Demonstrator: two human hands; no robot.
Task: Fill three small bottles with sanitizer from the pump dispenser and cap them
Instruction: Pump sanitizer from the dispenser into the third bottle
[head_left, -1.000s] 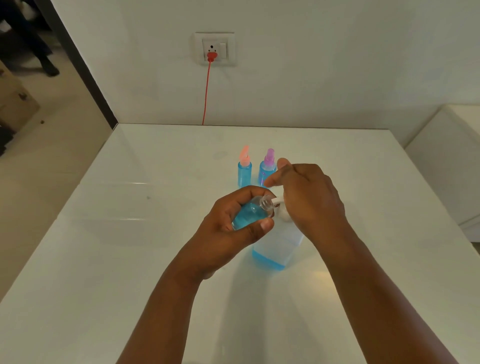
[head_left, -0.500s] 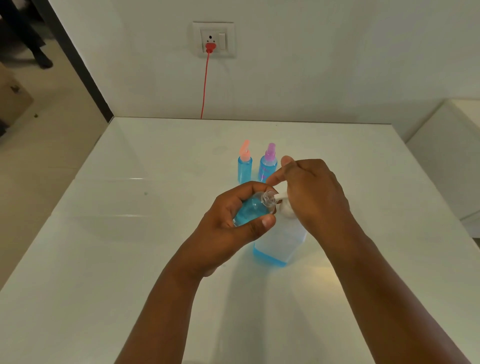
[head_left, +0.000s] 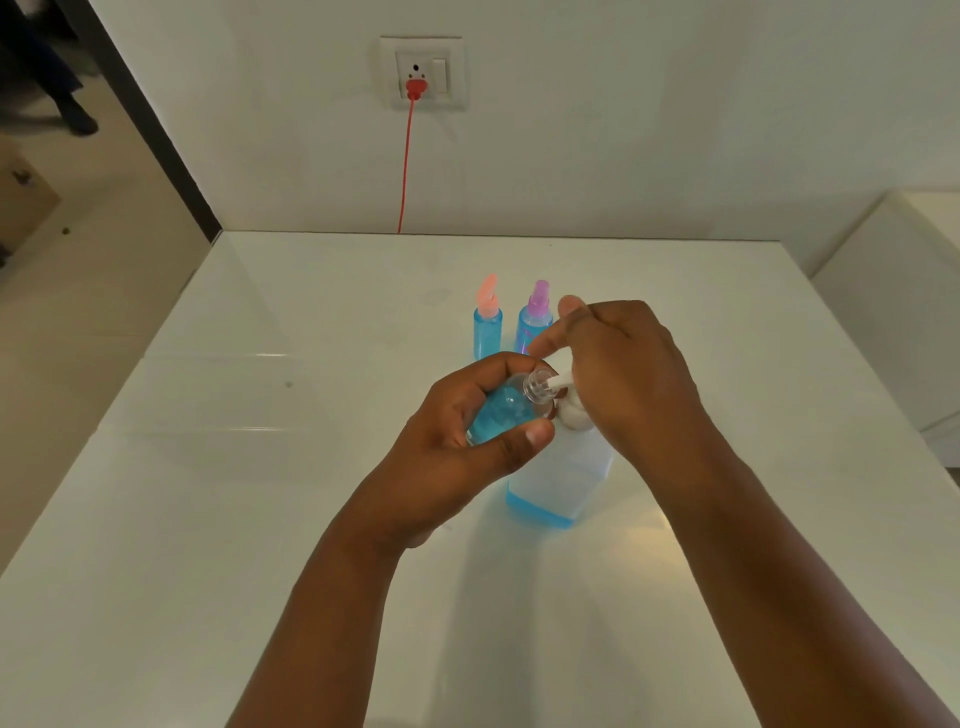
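Observation:
My left hand (head_left: 457, 447) grips a small clear bottle (head_left: 501, 410) holding blue sanitizer, tilted with its open neck against the white nozzle of the pump dispenser (head_left: 563, 483). The dispenser stands on the white table (head_left: 208, 493); it is nearly drained, with a thin blue layer at its base. My right hand (head_left: 623, 379) rests on top of the pump head and hides it. Behind the hands stand two capped small bottles of blue liquid: one with an orange-pink cap (head_left: 487, 322) and one with a purple cap (head_left: 535, 319).
A red cable (head_left: 405, 166) runs from a wall socket (head_left: 422, 73) down behind the table's far edge. A white cabinet (head_left: 893, 312) stands to the right. Left of the table the floor drops away past a dark door frame.
Both hands hold the same pose at the pump. The blue level in the small bottle looks about the same. The view has shifted slightly.

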